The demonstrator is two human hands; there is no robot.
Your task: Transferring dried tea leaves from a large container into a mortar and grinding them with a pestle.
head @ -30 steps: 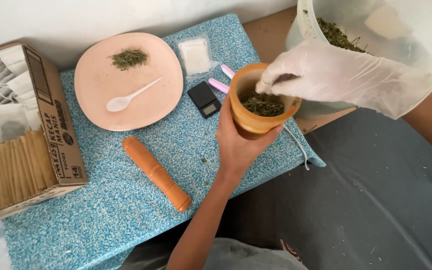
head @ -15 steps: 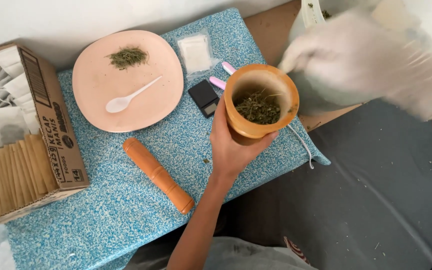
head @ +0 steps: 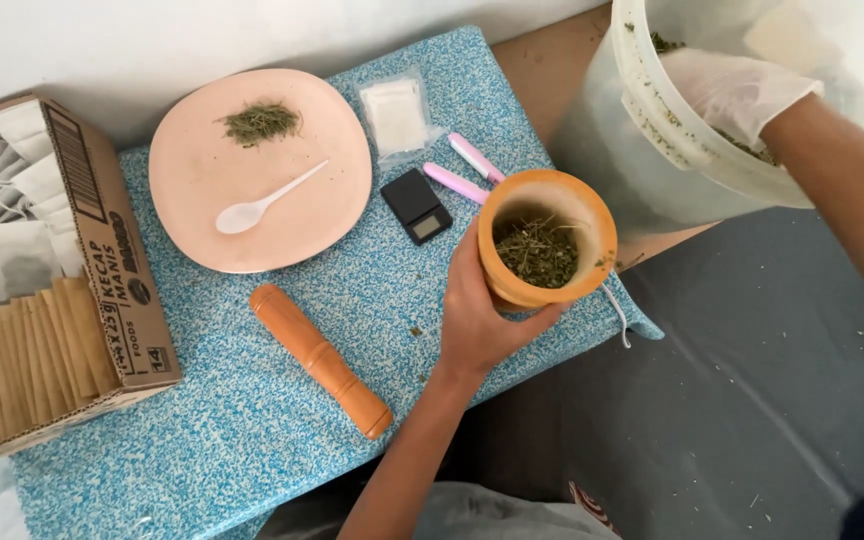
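Note:
My left hand (head: 477,320) grips an orange wooden mortar (head: 592,215) from its near side, holding it over the right end of the blue speckled mat (head: 212,440). Dried green herbs (head: 537,250) lie inside the mortar. My right hand (head: 737,90), in a white glove, reaches down into a white plastic bucket (head: 612,140) at the top right. Herb flakes cling to the bucket's inner wall. The gloved fingers curl downward, and I cannot tell whether they hold anything.
An orange pestle (head: 322,360) lies on the mat. A pink plate (head: 302,220) carries a white spoon (head: 257,205) and a small herb pile (head: 260,122). Nearby are a small black scale (head: 417,205), two pink pens (head: 457,183), a clear pouch (head: 395,112) and a cardboard box (head: 102,250) of paper bags.
My gloved right hand left the mortar's mouth, rose to the right and went into the bucket. My left hand kept hold of the mortar, which now sits slightly lower.

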